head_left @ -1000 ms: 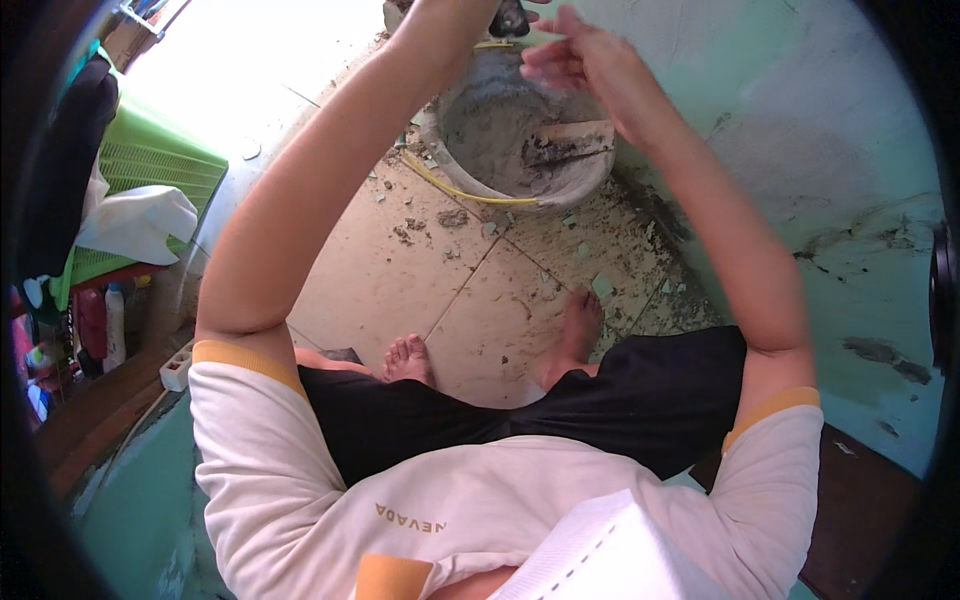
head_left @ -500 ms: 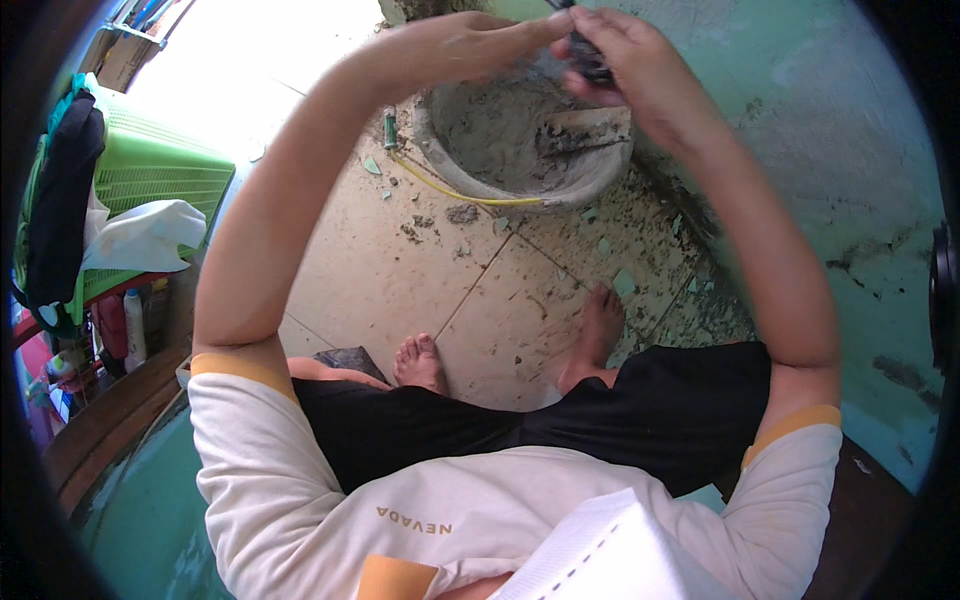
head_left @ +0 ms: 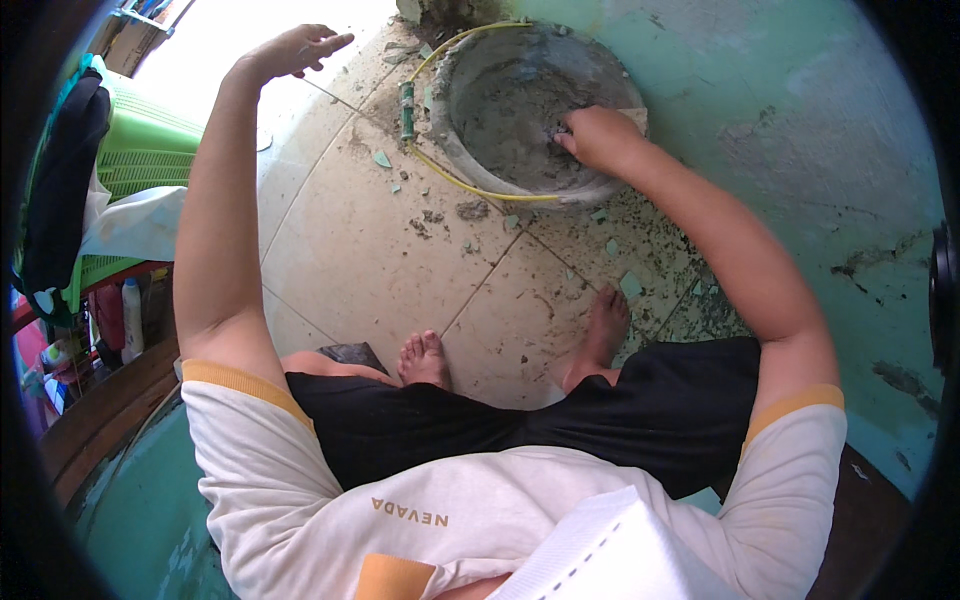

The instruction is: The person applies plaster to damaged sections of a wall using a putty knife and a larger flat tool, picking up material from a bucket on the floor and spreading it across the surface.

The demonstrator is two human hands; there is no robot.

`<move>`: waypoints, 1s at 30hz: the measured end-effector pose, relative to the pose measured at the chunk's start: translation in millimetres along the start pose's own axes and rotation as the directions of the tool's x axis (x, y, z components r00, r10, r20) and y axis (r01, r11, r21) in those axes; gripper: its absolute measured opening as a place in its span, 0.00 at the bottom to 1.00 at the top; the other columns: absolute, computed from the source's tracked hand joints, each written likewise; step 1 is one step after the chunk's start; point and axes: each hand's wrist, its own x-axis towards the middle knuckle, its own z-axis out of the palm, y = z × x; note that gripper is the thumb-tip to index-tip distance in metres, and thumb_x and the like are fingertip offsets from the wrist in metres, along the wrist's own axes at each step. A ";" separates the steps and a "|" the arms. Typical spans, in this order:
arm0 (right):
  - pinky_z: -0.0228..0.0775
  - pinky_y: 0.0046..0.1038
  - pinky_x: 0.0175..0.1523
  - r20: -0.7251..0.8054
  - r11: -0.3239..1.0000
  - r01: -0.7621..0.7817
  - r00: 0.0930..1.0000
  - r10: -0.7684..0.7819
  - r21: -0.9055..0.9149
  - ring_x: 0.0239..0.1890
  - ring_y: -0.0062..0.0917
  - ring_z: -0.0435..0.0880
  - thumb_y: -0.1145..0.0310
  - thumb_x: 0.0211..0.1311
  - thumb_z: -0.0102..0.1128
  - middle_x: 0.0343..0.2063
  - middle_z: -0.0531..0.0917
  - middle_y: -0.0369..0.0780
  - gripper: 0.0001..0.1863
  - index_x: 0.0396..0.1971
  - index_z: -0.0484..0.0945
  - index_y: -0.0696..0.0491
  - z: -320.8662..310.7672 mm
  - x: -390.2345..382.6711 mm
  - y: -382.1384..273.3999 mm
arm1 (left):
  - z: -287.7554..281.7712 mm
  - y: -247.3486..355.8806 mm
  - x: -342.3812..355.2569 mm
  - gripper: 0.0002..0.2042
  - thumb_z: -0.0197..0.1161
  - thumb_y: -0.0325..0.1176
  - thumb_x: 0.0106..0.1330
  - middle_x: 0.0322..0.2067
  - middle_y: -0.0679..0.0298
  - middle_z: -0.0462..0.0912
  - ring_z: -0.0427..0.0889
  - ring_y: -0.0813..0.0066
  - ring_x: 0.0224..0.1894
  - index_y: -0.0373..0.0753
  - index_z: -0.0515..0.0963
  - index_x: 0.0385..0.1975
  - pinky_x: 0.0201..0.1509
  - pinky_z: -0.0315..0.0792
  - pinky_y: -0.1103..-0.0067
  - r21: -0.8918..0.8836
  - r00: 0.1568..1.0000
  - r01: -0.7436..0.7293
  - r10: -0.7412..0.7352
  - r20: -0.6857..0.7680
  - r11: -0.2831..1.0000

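"Okay, biggest first: where do we log the bucket [head_left: 600, 65]?"

"On the tiled floor [head_left: 390, 230], ahead of the feet, close by the wall [head_left: 800, 130]. Can't tell if they touch."

"How do we think it handles?"

"Heavy, we'd guess, with mix [head_left: 510, 140] in the bottom. Sides look stiff. Two-sided hold on the rim, if we had to shift it."

"And the mix itself?"

"Grey, lumpy, looks damp. We'd call it soft, gritty, clingy, likely slippery on bare skin. Best taken from beneath, as a scoop."

"Handle [head_left: 460, 183]?"

"Thin, yellow, lying down around the bucket's left side. We'd lift at its green part; bare wire would probably bite."

"Hands, quick."

"Right hand [head_left: 603, 140] reaches inside the bucket, fingers curled. Something dark shows at the fingertips; we can't tell what, or whether it's gripped. Left hand [head_left: 295, 52] is well apart, out to the bucket's left, fingers loosely spread, nothing in it."
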 end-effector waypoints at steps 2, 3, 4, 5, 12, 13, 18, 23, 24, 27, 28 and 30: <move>0.76 0.46 0.45 0.033 0.999 0.028 0.999 -0.027 -0.031 0.39 0.48 0.85 0.56 0.63 0.61 0.32 0.85 0.52 0.17 0.33 0.84 0.58 7.7 5.1 -10.1 | 4.7 -19.9 5.8 0.37 0.52 0.67 0.66 0.50 0.47 0.81 0.83 0.59 0.53 0.36 0.73 0.59 0.50 0.82 0.62 0.036 0.997 0.050 -0.052 0.062 0.998; 0.76 0.46 0.45 0.052 0.998 0.040 0.998 -0.038 -0.046 0.39 0.48 0.85 0.56 0.63 0.60 0.33 0.85 0.52 0.18 0.33 0.84 0.58 8.5 6.4 -14.0 | 6.9 -24.6 6.1 0.37 0.52 0.67 0.67 0.51 0.47 0.81 0.83 0.59 0.53 0.35 0.73 0.59 0.50 0.82 0.62 0.023 0.997 0.057 -0.058 0.055 0.998; 0.76 0.46 0.45 0.036 0.999 0.037 0.999 -0.038 0.007 0.39 0.48 0.85 0.55 0.63 0.60 0.33 0.85 0.52 0.18 0.33 0.84 0.58 6.3 6.8 -14.2 | 8.8 -29.2 6.5 0.38 0.52 0.66 0.67 0.51 0.46 0.81 0.83 0.59 0.52 0.35 0.73 0.59 0.50 0.82 0.62 0.009 0.997 0.063 -0.064 0.048 0.998; 0.76 0.46 0.45 0.021 0.998 0.036 0.999 -0.037 0.060 0.39 0.48 0.85 0.55 0.64 0.60 0.33 0.85 0.52 0.18 0.33 0.84 0.57 2.6 7.1 -12.9 | 10.4 -33.3 7.2 0.38 0.52 0.66 0.67 0.51 0.46 0.81 0.83 0.59 0.52 0.35 0.72 0.60 0.50 0.82 0.62 -0.005 0.997 0.071 -0.070 0.041 0.997; 0.76 0.45 0.45 0.016 0.999 0.012 1.000 -0.012 0.051 0.38 0.47 0.85 0.53 0.64 0.60 0.33 0.85 0.50 0.19 0.33 0.84 0.56 13.5 11.1 -16.9 | 16.5 -40.5 9.2 0.35 0.51 0.63 0.69 0.54 0.52 0.79 0.81 0.64 0.54 0.36 0.70 0.62 0.52 0.79 0.68 -0.011 0.984 0.150 -0.148 0.102 0.989; 0.76 0.45 0.45 0.017 0.994 0.006 1.000 -0.008 0.111 0.38 0.47 0.85 0.52 0.64 0.60 0.33 0.85 0.50 0.19 0.33 0.84 0.56 12.8 11.9 -15.5 | 16.5 -40.1 9.1 0.35 0.51 0.63 0.69 0.54 0.52 0.79 0.81 0.64 0.54 0.37 0.70 0.62 0.52 0.79 0.68 -0.025 0.985 0.147 -0.144 0.100 0.989; 0.75 0.42 0.45 0.008 0.949 0.063 0.998 -0.069 0.308 0.37 0.47 0.84 0.52 0.63 0.61 0.33 0.85 0.51 0.20 0.35 0.85 0.57 14.6 18.8 -5.9 | 22.3 -49.0 14.4 0.35 0.52 0.63 0.68 0.54 0.53 0.79 0.81 0.63 0.54 0.38 0.70 0.63 0.53 0.79 0.67 -0.035 0.981 0.166 -0.162 0.103 0.985; 0.75 0.40 0.43 0.005 0.900 0.038 0.999 -0.044 0.433 0.35 0.44 0.85 0.50 0.62 0.62 0.31 0.86 0.50 0.22 0.35 0.85 0.58 14.5 16.3 5.9 | 26.6 -42.7 15.0 0.35 0.53 0.63 0.68 0.54 0.55 0.79 0.81 0.65 0.53 0.39 0.70 0.62 0.52 0.79 0.68 -0.070 0.982 0.164 -0.155 0.111 0.984; 0.75 0.40 0.42 0.015 0.889 0.034 0.999 -0.046 0.456 0.34 0.43 0.85 0.49 0.61 0.63 0.31 0.86 0.50 0.23 0.35 0.85 0.58 13.3 16.7 9.3 | 27.1 -43.7 13.6 0.35 0.53 0.63 0.68 0.54 0.55 0.79 0.81 0.66 0.53 0.39 0.71 0.62 0.52 0.79 0.69 -0.065 0.981 0.171 -0.164 0.103 0.983; 0.75 0.36 0.39 0.083 0.840 -0.029 0.996 -0.018 0.542 0.30 0.35 0.85 0.48 0.62 0.63 0.27 0.86 0.47 0.24 0.36 0.85 0.58 11.7 15.7 14.6 | 29.4 -48.7 10.0 0.36 0.54 0.63 0.68 0.52 0.47 0.80 0.81 0.59 0.53 0.34 0.71 0.60 0.55 0.78 0.61 -0.095 0.984 0.160 -0.150 0.097 0.983; 0.75 0.35 0.38 0.107 0.815 -0.064 0.994 0.003 0.575 0.29 0.32 0.85 0.48 0.63 0.63 0.26 0.85 0.45 0.24 0.37 0.85 0.58 10.5 14.4 15.4 | 30.0 -49.6 8.2 0.36 0.54 0.63 0.68 0.52 0.47 0.81 0.82 0.59 0.53 0.34 0.71 0.60 0.55 0.79 0.61 -0.104 0.983 0.160 -0.149 0.104 0.982; 0.74 0.31 0.36 0.152 0.762 -0.132 0.987 0.045 0.634 0.28 0.26 0.84 0.48 0.64 0.62 0.24 0.84 0.43 0.24 0.38 0.85 0.58 6.5 11.4 18.8 | 29.9 -52.1 7.0 0.35 0.53 0.63 0.69 0.50 0.48 0.81 0.82 0.59 0.53 0.34 0.72 0.59 0.55 0.79 0.61 -0.123 0.984 0.155 -0.142 0.111 0.980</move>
